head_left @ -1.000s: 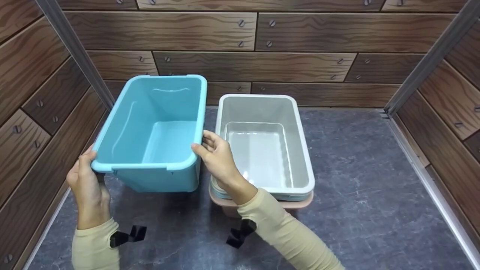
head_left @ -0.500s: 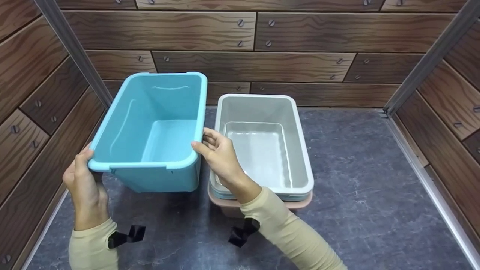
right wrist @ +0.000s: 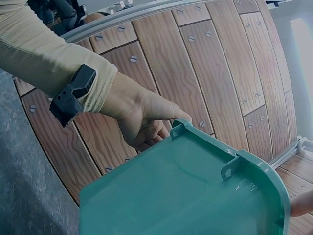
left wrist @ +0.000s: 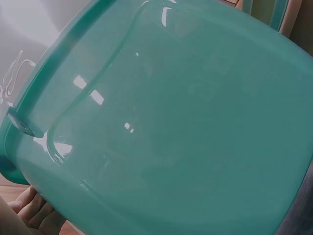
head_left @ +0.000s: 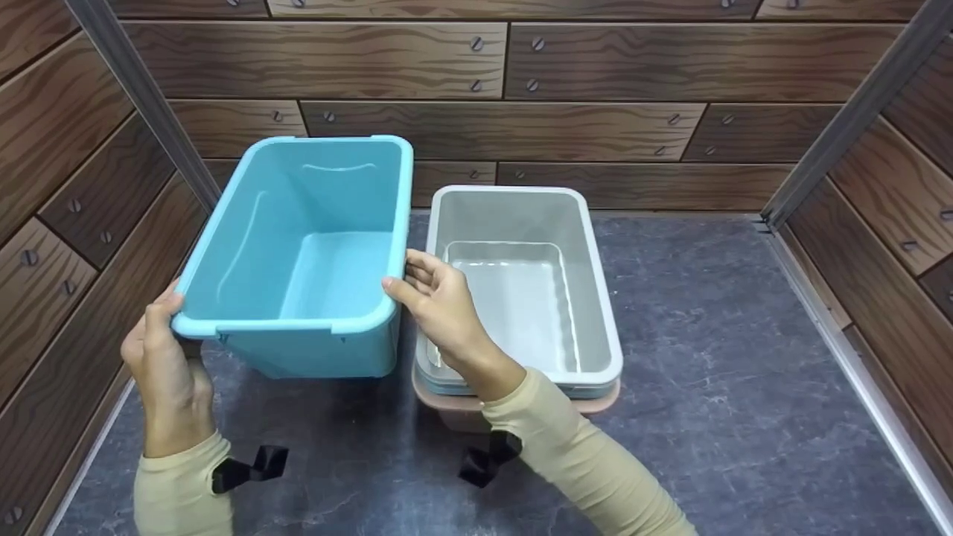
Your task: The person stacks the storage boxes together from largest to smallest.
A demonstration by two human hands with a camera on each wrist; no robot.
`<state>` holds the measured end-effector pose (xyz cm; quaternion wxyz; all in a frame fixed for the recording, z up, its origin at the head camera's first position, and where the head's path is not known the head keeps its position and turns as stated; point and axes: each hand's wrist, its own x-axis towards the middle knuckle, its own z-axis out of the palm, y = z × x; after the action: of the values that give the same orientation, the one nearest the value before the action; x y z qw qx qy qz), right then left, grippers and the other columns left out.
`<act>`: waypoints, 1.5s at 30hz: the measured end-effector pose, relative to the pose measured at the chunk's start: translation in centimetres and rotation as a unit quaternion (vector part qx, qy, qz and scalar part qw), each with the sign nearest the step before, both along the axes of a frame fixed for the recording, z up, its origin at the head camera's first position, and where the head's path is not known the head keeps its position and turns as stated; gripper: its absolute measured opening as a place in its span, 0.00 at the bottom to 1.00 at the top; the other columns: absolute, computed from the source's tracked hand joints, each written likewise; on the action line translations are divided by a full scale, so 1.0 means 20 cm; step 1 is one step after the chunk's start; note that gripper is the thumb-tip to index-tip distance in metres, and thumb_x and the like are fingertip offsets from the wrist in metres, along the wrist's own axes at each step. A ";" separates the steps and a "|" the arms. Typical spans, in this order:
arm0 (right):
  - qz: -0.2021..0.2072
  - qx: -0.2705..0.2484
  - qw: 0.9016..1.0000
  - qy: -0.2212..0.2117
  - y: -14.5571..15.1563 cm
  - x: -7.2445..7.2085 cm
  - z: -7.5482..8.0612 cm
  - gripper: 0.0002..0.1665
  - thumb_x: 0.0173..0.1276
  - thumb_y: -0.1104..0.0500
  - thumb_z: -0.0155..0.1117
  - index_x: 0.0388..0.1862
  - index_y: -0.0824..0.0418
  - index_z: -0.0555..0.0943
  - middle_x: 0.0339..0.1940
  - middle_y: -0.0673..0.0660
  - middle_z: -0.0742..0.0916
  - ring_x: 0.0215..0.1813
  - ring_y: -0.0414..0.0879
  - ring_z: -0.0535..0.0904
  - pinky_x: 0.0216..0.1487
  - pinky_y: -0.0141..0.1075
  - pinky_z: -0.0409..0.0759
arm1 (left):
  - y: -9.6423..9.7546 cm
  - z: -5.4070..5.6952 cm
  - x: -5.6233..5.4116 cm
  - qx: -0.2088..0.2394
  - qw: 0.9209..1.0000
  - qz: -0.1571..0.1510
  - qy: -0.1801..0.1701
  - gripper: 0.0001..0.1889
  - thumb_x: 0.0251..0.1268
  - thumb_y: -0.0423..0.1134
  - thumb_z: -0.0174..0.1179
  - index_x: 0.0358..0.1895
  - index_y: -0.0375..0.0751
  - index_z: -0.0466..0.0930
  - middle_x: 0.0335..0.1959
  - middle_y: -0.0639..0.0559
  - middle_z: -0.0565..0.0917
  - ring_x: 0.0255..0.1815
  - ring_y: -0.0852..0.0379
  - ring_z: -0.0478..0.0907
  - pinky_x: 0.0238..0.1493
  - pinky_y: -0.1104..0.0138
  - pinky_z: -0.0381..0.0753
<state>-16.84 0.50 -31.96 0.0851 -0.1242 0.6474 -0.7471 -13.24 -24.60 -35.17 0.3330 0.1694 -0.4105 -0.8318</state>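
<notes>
A deep light-blue plastic bin (head_left: 313,353) is held over the dark floor on the left, its opening facing up toward the head camera. Greener in tint, its outer wall fills much of the left wrist view. At the near left corner my left hand (head_left: 167,368) grips the rim, thumb on top. My right hand (head_left: 447,305) pinches the right-hand rim near the front corner. Both small brackets under the front rim (right wrist: 230,166) show in the right wrist view, along with the left hand (right wrist: 149,117) at one corner. Nothing lies inside the bin.
Right beside the blue bin stands a nested stack: a pale grey bin (head_left: 514,313) on top, bluish rims below, and a pink bin (head_left: 595,406) at the bottom. Wood-patterned walls (head_left: 581,134) with metal corner rails (head_left: 849,112) enclose the dark marbled floor (head_left: 730,350).
Both hands have raised the blue bin a little, its far rim now higher in the head view. The grip on it and the nested stack look the same.
</notes>
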 end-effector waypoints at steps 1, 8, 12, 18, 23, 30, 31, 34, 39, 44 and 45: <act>0.000 0.001 1.000 0.002 0.00 0.00 0.01 0.31 0.67 0.69 0.55 0.67 0.80 0.62 0.66 0.75 0.73 0.70 0.62 0.71 0.68 0.44 0.74 | 0.00 0.00 0.00 0.001 1.000 0.000 0.001 0.08 0.59 0.30 0.58 0.36 0.34 0.87 0.37 0.48 0.88 0.39 0.57 0.84 0.41 0.71 0.83; 0.005 -0.003 1.000 0.012 0.01 0.01 0.03 0.31 0.67 0.69 0.55 0.67 0.80 0.62 0.65 0.76 0.74 0.69 0.62 0.72 0.68 0.43 0.75 | 0.00 0.02 0.00 -0.006 1.000 -0.002 0.000 0.09 0.60 0.31 0.58 0.37 0.34 0.88 0.35 0.47 0.89 0.39 0.57 0.84 0.41 0.70 0.83; 0.003 -0.001 1.000 0.005 0.01 0.00 0.03 0.31 0.67 0.69 0.55 0.67 0.80 0.62 0.66 0.75 0.74 0.69 0.62 0.72 0.68 0.44 0.75 | 0.00 0.03 0.00 -0.002 1.000 -0.003 0.004 0.09 0.59 0.31 0.58 0.37 0.33 0.87 0.35 0.47 0.89 0.37 0.57 0.84 0.39 0.70 0.83; 0.004 0.000 1.000 0.008 0.02 0.00 0.04 0.31 0.67 0.70 0.55 0.67 0.80 0.62 0.65 0.76 0.75 0.68 0.62 0.73 0.67 0.43 0.76 | 0.01 0.04 -0.01 0.000 1.000 -0.004 0.015 0.09 0.59 0.30 0.58 0.36 0.32 0.87 0.33 0.46 0.89 0.34 0.57 0.85 0.37 0.71 0.83; 0.007 -0.007 1.000 0.007 0.03 0.00 0.05 0.31 0.67 0.70 0.54 0.67 0.81 0.61 0.65 0.76 0.74 0.68 0.62 0.73 0.67 0.43 0.76 | 0.02 0.05 0.00 0.001 1.000 -0.007 0.019 0.09 0.58 0.29 0.58 0.36 0.31 0.87 0.33 0.46 0.89 0.33 0.57 0.85 0.37 0.71 0.83; 0.004 -0.012 1.000 0.009 0.03 0.01 0.07 0.30 0.67 0.70 0.54 0.66 0.81 0.62 0.65 0.76 0.74 0.69 0.61 0.72 0.67 0.43 0.75 | 0.03 0.07 0.00 -0.017 1.000 -0.003 0.014 0.09 0.59 0.31 0.58 0.38 0.31 0.87 0.35 0.46 0.89 0.37 0.56 0.84 0.39 0.69 0.82; 0.003 -0.012 1.000 0.009 0.04 0.01 0.07 0.30 0.67 0.70 0.54 0.66 0.81 0.62 0.65 0.76 0.74 0.69 0.61 0.72 0.67 0.43 0.75 | 0.03 0.07 0.00 -0.016 1.000 -0.003 0.015 0.09 0.59 0.30 0.58 0.38 0.31 0.87 0.35 0.46 0.89 0.37 0.56 0.84 0.40 0.69 0.82; 0.004 -0.011 1.000 0.011 0.04 0.01 0.08 0.30 0.67 0.70 0.54 0.67 0.81 0.62 0.65 0.76 0.74 0.69 0.61 0.72 0.67 0.44 0.75 | 0.02 0.07 -0.01 -0.015 1.000 -0.005 0.018 0.09 0.59 0.30 0.58 0.37 0.31 0.87 0.35 0.46 0.89 0.37 0.56 0.85 0.39 0.69 0.83; 0.003 -0.009 1.000 0.014 0.04 0.01 0.08 0.30 0.67 0.70 0.54 0.66 0.81 0.62 0.65 0.76 0.74 0.69 0.62 0.73 0.67 0.43 0.76 | 0.02 0.08 0.00 -0.011 1.000 -0.007 0.019 0.09 0.59 0.30 0.58 0.37 0.32 0.87 0.35 0.46 0.89 0.36 0.56 0.85 0.39 0.69 0.83; 0.005 -0.012 1.000 0.012 0.05 0.01 0.08 0.31 0.67 0.70 0.55 0.67 0.80 0.62 0.65 0.75 0.74 0.69 0.61 0.72 0.67 0.44 0.75 | 0.03 0.08 0.00 -0.014 1.000 -0.009 0.015 0.09 0.59 0.30 0.58 0.37 0.32 0.87 0.34 0.46 0.89 0.35 0.56 0.85 0.38 0.69 0.83; 0.006 -0.012 1.000 0.012 0.05 0.01 0.09 0.31 0.67 0.70 0.55 0.67 0.80 0.62 0.65 0.75 0.74 0.69 0.61 0.72 0.67 0.44 0.75 | 0.03 0.09 0.00 -0.012 1.000 -0.010 0.016 0.09 0.59 0.30 0.58 0.37 0.31 0.87 0.34 0.46 0.89 0.35 0.56 0.85 0.38 0.69 0.82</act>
<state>-16.59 1.46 -30.25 0.0805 -0.1378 0.6387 -0.7527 -13.21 -24.06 -33.45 0.3331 0.1475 -0.4168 -0.8328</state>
